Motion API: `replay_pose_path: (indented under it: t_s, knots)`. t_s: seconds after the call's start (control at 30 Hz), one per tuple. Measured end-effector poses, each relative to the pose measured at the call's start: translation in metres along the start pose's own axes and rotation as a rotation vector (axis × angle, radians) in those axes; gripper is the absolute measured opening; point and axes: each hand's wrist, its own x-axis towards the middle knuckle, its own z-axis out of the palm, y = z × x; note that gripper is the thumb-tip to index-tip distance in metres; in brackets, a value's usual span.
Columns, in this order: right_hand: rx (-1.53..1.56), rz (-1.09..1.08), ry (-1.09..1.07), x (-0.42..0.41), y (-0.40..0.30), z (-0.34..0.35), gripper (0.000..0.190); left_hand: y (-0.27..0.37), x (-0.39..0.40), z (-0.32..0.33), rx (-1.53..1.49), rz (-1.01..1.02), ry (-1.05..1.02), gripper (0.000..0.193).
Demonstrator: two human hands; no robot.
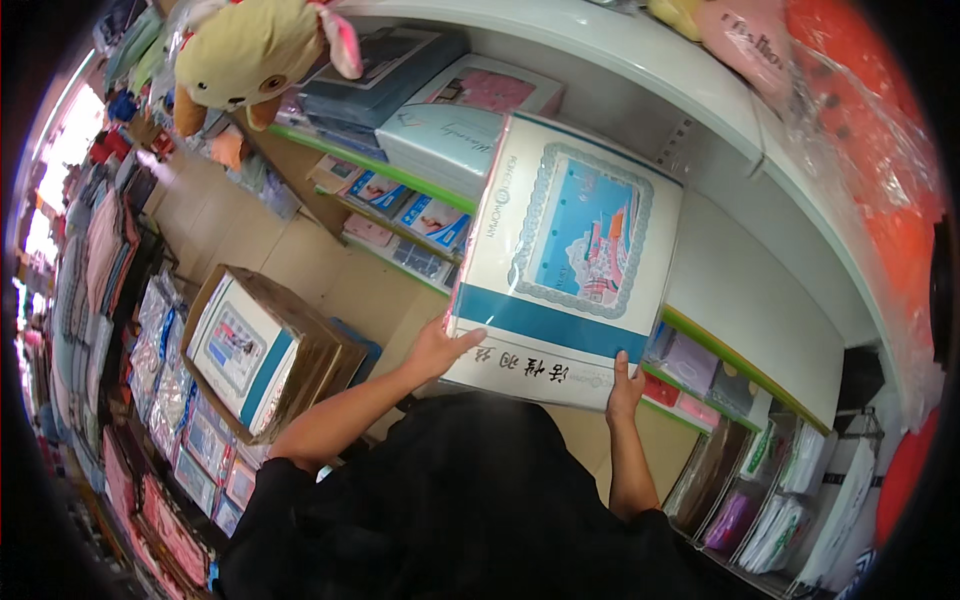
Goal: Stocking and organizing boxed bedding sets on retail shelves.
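Note:
In the head view, a flat white-and-teal bedding package (551, 320) in clear plastic wrap is held up in front of my body. A framed picture and both printed and handwritten lettering cover its face. My left hand (442, 349) grips its near left corner, thumb on top. On the near right edge, my right hand (624, 386) holds it with the thumb laid over the front. Most fingers of both hands are hidden beneath. The package's far end reaches over a white shelf (757, 330) and appears close to a pale blue gift box (442, 142).
An open cardboard carton (319, 367) with similar packages stands to the left. A plush toy (251, 56) hangs at upper left. Lower shelves hold wrapped goods (431, 217). A wire rack (772, 480) with bagged items is at lower right. Folded textiles (112, 240) line the far left.

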Motion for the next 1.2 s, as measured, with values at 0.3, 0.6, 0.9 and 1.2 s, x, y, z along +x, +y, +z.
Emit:
replay_pose_path:
  t_s: [0.3,0.6,0.9,1.2]
  knots:
    - [0.066,0.227,-0.07,0.022,-0.029,-0.042,0.066,-0.019,0.085,0.018,0.117,-0.301,-0.062,0.054]
    - [0.45,0.449,-0.199,-0.005,-0.055,-0.037,0.052,0.046,0.085,0.019,-0.129,-0.406,-0.058,0.055]
    - [0.62,0.356,-0.074,0.073,-0.056,-0.004,0.047,0.011,0.09,-0.022,-0.131,-0.39,0.108,0.079]
    - [0.683,0.438,-0.123,0.145,-0.049,0.066,0.048,-0.061,0.002,-0.09,-0.248,-0.557,0.064,0.063]
